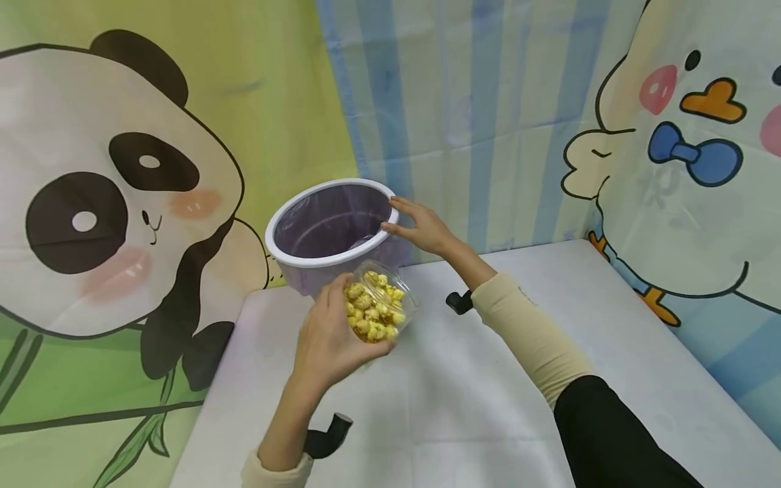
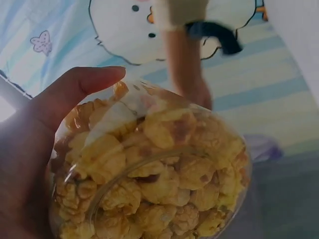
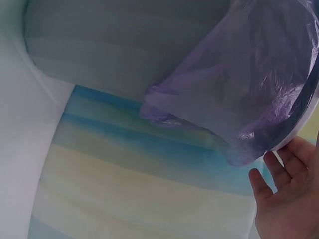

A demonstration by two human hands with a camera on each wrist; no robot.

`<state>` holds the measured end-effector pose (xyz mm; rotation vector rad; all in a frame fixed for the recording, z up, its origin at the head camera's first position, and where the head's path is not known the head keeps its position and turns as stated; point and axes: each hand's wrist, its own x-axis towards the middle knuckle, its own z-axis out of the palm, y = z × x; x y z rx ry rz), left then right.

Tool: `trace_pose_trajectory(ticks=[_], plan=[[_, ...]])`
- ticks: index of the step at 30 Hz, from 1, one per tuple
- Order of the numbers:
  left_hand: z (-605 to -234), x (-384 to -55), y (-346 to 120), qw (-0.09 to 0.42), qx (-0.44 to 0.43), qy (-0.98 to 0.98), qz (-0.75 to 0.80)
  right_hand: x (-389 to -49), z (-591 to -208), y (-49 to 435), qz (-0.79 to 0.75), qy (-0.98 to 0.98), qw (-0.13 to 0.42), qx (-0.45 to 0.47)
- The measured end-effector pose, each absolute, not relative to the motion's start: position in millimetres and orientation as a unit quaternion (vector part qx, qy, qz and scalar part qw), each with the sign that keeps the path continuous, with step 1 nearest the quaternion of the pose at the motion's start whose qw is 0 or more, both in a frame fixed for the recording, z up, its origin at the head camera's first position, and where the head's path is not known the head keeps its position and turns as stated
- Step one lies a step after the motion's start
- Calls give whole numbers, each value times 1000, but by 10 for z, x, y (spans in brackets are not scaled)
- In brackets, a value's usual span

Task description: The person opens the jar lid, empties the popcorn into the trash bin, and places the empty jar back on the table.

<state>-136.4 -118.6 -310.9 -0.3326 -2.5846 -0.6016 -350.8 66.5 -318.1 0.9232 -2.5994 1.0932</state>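
My left hand (image 1: pixel 332 339) grips a clear plastic tub (image 2: pixel 144 164) of yellow popcorn (image 1: pixel 373 308), its thumb and fingers round the sides. The tub is held tilted in front of a trash bin (image 1: pixel 332 261) with a white rim and a purple bag liner (image 3: pixel 234 89). At the rim's right side, my right hand (image 1: pixel 421 227) holds the edge, thumb over the top and other fingertips against the outside. Its smallest finger stands off the rim in the right wrist view. What lies at the bottom of the bin is hidden from the head view.
The bin stands at the back of a white table (image 1: pixel 464 393). Behind it hangs a striped cloth backdrop (image 1: pixel 445 135), with a panda picture (image 1: pixel 79 190) on the left and a white cartoon bird (image 1: pixel 695 224) on the right. Black camera mounts (image 1: pixel 329 437) jut from both wrists.
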Motion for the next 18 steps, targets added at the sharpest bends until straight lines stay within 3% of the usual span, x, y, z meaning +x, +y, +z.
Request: trace_pose_trajectory(ticks=[10, 18], plan=[[-2162, -1904, -1525, 210, -89, -946, -230, -3505, -3212, 612, 389, -867, 80, 300], [-1858, -2620, -1744, 191, -45, -964, -179, -3484, -3277, 663, 417, -855, 83, 298]])
